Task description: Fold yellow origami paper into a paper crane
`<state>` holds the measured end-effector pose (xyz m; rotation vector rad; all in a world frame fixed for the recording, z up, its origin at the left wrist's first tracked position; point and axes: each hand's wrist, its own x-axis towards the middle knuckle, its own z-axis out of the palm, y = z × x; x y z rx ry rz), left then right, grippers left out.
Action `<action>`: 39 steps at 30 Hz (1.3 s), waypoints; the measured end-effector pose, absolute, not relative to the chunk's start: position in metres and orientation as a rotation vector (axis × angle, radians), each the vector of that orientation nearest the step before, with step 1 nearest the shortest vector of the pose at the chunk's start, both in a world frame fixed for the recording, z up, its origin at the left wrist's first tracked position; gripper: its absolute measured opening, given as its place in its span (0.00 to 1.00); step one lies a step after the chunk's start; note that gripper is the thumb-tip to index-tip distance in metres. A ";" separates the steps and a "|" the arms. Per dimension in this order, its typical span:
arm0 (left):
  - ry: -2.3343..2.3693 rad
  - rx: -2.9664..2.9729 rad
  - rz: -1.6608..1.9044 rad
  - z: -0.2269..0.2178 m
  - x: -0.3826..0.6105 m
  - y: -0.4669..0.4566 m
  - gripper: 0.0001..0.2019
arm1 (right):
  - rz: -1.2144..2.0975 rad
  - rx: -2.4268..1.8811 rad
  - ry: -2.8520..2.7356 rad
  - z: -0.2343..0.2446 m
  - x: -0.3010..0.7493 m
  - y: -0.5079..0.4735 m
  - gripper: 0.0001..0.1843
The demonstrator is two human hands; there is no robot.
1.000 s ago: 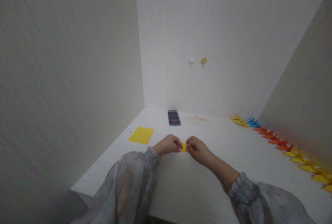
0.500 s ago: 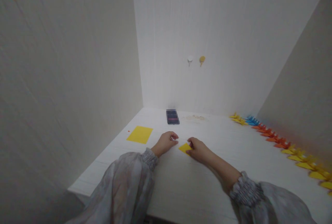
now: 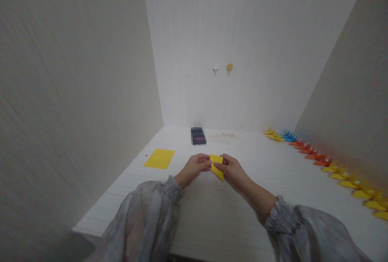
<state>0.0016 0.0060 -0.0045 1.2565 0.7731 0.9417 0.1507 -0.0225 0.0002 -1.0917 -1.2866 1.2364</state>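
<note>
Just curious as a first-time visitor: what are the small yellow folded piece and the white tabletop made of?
The small yellow folded piece, pinched by left hand and right hand, looks like thin matte paper: crisp edges, flat colour, no shine. The white tabletop seems laminate or painted board with faint grain streaks; which one is unclear.

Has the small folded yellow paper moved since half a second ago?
Yes. The folded yellow paper has come up off the table, toward the dark object, and is now pinched between the left hand and right hand.

left hand (image 3: 194,167) + right hand (image 3: 232,170): pinch folded yellow paper (image 3: 217,165) | above table (image 3: 212,213)
</note>
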 end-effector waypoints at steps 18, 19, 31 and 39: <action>0.844 1.163 1.005 0.012 0.004 -0.005 0.13 | 0.684 -1.309 -1.557 0.009 0.147 -0.033 0.11; 0.852 1.167 1.002 0.013 0.004 -0.006 0.13 | 0.575 -1.336 -1.642 0.011 0.147 -0.035 0.11; 0.893 1.227 1.020 0.016 0.003 -0.008 0.13 | 0.110 -1.114 -2.101 0.011 0.153 -0.038 0.16; 0.896 1.252 1.005 0.015 0.002 -0.008 0.14 | 0.089 -1.022 -2.157 0.011 0.156 -0.038 0.16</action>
